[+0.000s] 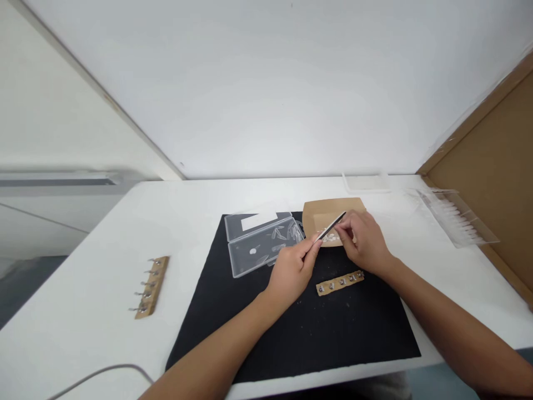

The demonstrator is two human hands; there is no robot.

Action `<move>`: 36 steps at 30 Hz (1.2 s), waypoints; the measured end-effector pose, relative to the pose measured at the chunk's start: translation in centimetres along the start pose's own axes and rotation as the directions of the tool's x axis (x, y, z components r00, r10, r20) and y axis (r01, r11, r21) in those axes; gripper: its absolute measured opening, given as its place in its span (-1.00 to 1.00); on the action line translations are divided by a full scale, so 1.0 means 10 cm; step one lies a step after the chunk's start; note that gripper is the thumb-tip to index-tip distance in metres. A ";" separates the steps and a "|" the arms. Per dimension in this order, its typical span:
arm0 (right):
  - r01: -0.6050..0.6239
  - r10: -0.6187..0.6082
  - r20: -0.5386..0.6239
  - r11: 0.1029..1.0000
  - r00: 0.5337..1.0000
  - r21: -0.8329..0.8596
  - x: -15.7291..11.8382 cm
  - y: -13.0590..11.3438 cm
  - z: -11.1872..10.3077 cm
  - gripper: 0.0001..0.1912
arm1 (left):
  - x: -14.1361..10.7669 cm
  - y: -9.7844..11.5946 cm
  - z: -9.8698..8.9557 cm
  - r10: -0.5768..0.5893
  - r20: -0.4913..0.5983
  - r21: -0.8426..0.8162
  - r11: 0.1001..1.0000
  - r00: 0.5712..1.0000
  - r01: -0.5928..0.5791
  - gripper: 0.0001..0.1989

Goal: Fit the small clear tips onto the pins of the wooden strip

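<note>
My left hand grips one end of a slim nail file, black with a pale edge, tilted up to the right. Close to the file's far end, my right hand has its thumb and fingers pinched together; whatever they hold is too small to make out. Beneath both hands is a brown paper tray with small whitish pieces in it. To its left lies an open clear plastic box holding several clear nail tips. Below my right hand, a cardboard strip carries several small metal clips.
A black mat covers the middle of the white table. Another cardboard strip with metal clips rests at left, above a cable. At right stand a clear case of pale nail tips and a cardboard panel; a white tray is behind.
</note>
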State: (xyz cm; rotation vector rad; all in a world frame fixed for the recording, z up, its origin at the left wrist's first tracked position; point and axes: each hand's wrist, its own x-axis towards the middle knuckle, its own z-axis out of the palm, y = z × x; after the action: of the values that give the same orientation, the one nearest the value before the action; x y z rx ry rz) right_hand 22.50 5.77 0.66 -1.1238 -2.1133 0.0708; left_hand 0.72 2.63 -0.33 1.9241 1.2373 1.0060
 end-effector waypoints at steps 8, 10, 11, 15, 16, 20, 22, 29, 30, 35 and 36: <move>-0.007 -0.009 -0.102 0.988 0.995 -0.156 0.03 -0.08 0.02 -0.80 | -0.01 0.06 0.01 -0.041 -0.014 -0.031 0.999 0.999 0.040 -0.63; 0.026 -0.033 -0.043 0.990 0.999 -0.142 0.04 -0.10 0.03 -0.80 | -0.01 0.07 0.02 -0.043 -0.018 -0.040 0.998 0.999 0.043 -0.63; 0.035 -0.039 -0.028 0.990 0.999 -0.134 0.05 -0.11 0.03 -0.80 | -0.02 0.08 0.02 -0.043 -0.021 -0.041 0.998 0.999 0.042 -0.63; -0.018 0.004 -0.104 0.990 0.995 -0.138 0.07 -0.13 0.01 -0.79 | -0.03 0.10 0.02 -0.048 -0.044 -0.023 0.999 0.998 0.047 -0.61; -0.015 0.001 -0.101 0.991 0.995 -0.136 0.08 -0.13 0.00 -0.79 | -0.03 0.10 0.02 -0.048 -0.051 -0.019 0.999 0.998 0.047 -0.61; 0.061 -0.064 -0.025 0.992 0.998 -0.108 0.08 -0.15 0.00 -0.78 | -0.04 0.12 0.02 -0.046 -0.049 -0.042 0.998 0.998 0.044 -0.62; 0.029 -0.039 -0.083 0.993 0.996 -0.114 0.08 -0.15 0.00 -0.78 | -0.04 0.14 0.01 -0.056 -0.042 -0.060 0.997 0.998 0.053 -0.61; 0.054 -0.068 -0.116 0.991 0.991 -0.123 0.06 -0.16 0.01 -0.76 | -0.05 0.17 -0.01 -0.045 -0.060 -0.061 0.997 0.997 0.041 -0.60; 0.033 -0.051 -0.142 0.991 0.989 -0.129 0.07 -0.16 0.00 -0.76 | -0.05 0.17 -0.01 -0.042 -0.062 -0.058 0.998 0.997 0.039 -0.60; 0.020 -0.037 -0.160 0.994 0.986 -0.107 0.08 -0.22 0.00 -0.73 | -0.05 0.17 -0.02 -0.052 -0.059 -0.065 0.997 0.997 0.048 -0.60; 0.052 -0.067 -0.133 0.993 0.989 -0.107 0.08 -0.23 0.00 -0.74 | -0.05 0.17 -0.02 -0.053 -0.056 -0.070 0.996 0.997 0.049 -0.60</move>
State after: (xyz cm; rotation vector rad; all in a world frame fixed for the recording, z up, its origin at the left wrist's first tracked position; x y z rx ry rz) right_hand 20.59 4.99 1.94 -1.0924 -2.0458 -0.1414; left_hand 1.21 1.58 1.05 1.8140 1.2616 1.0703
